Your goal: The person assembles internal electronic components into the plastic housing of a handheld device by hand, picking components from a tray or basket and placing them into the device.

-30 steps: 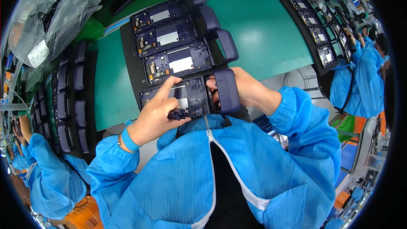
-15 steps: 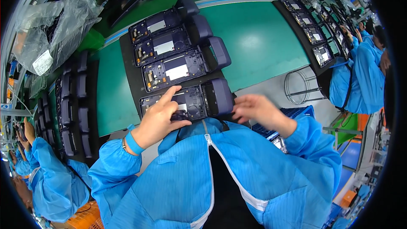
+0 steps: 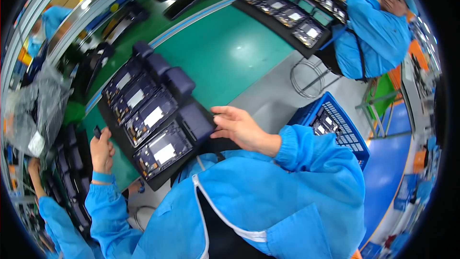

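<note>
My left hand (image 3: 101,153) is raised at the mat's left edge, its fingers closed round a small black object (image 3: 97,132) whose kind I cannot make out. My right hand (image 3: 242,129) has its fingers stretched out and apart. Its fingertips are beside the rounded dark end (image 3: 195,122) of the nearest device housing (image 3: 163,152); whether they touch it I cannot tell. That housing lies open side up, showing a white rectangle and small orange parts. Several similar housings (image 3: 151,117) lie in a row beyond it on a black mat (image 3: 120,132).
A blue crate (image 3: 352,139) with device parts stands at the right. Beyond the green tabletop (image 3: 215,38), another mat carries several housings (image 3: 306,33), near a co-worker in blue (image 3: 378,33). Crumpled clear plastic (image 3: 40,100) hangs at the left, above more dark housings (image 3: 72,172).
My left hand has left the nearest housing, moved left and now holds a small black object. The view has turned, and the row slants. My right hand remains beside the rounded end.
</note>
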`<state>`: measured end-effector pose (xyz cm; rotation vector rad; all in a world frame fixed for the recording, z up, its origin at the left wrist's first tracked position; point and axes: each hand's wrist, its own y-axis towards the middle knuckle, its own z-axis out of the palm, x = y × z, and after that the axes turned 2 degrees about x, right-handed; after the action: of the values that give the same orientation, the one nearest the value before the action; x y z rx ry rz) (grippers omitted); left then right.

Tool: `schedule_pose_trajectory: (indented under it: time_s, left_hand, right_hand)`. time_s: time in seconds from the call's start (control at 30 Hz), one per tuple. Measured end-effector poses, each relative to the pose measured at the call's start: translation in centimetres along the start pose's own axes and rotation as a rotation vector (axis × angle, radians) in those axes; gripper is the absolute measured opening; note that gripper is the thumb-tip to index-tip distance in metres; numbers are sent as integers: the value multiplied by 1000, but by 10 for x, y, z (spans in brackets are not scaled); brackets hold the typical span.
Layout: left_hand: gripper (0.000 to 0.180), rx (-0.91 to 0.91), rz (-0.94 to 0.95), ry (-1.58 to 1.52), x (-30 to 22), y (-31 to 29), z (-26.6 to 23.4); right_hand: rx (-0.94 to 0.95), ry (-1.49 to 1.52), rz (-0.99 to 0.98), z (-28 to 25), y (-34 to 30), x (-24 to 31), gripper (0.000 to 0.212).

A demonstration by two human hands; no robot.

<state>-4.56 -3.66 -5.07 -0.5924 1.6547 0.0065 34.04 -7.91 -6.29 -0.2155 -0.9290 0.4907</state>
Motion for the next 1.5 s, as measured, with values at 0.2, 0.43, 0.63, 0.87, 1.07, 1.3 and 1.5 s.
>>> schedule_pose_trajectory:
  time_s: [0.2, 0.43, 0.63, 0.87, 1.07, 1.3, 1.5]
  left_hand:
    - [17, 183, -231, -106, -11, 12, 14]
    - [20, 326, -294, -347, -29, -10, 114]
    - [24, 498, -261, -431, -68, -5, 231]
    - [24, 634, -281, -407, -112, 21, 400]
    - [24, 632, -241, -380, -115, 46, 463]
    - [35, 442, 144, 53, -99, 47, 497]
    - [26, 252, 77, 12, -95, 59, 460]
  right_hand:
    - [-124, -45, -89, -9, 10, 2, 31]
    - [-341, -176, -188, -71, 3, 79, 25]
    - [-453, -116, -300, -141, -8, 174, 22]
    - [-444, -206, -385, -255, -12, 293, 20]
    - [-407, -217, -339, -321, 29, 341, 20]
    - [-638, -296, -416, -381, -14, 328, 31]
    - [-404, -639, -904, -132, 10, 274, 39]
